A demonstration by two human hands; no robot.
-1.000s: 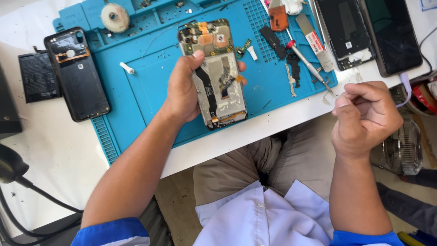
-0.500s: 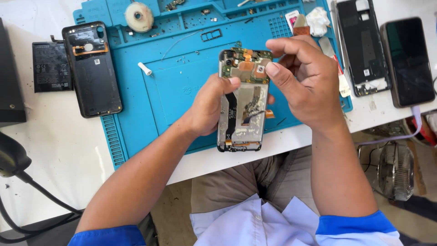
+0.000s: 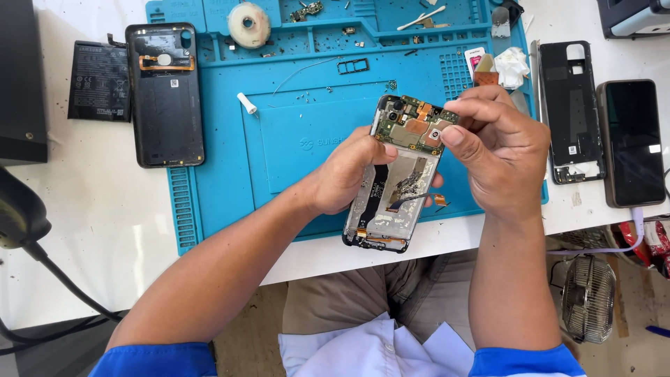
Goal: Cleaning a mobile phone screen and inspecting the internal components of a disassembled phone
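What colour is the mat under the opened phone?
The mat is blue, plainest in the head view, beneath the opened phone.

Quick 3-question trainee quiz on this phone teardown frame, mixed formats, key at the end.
1. True or false: the left hand grips the opened phone by its side.
2. The right hand's fingertips touch the phone at its: A) top end, by the circuit board B) bottom end C) not at all.
3. What lies left of the black back cover, off the blue mat?

Key: 1 true; 2 A; 3 a flat black battery.
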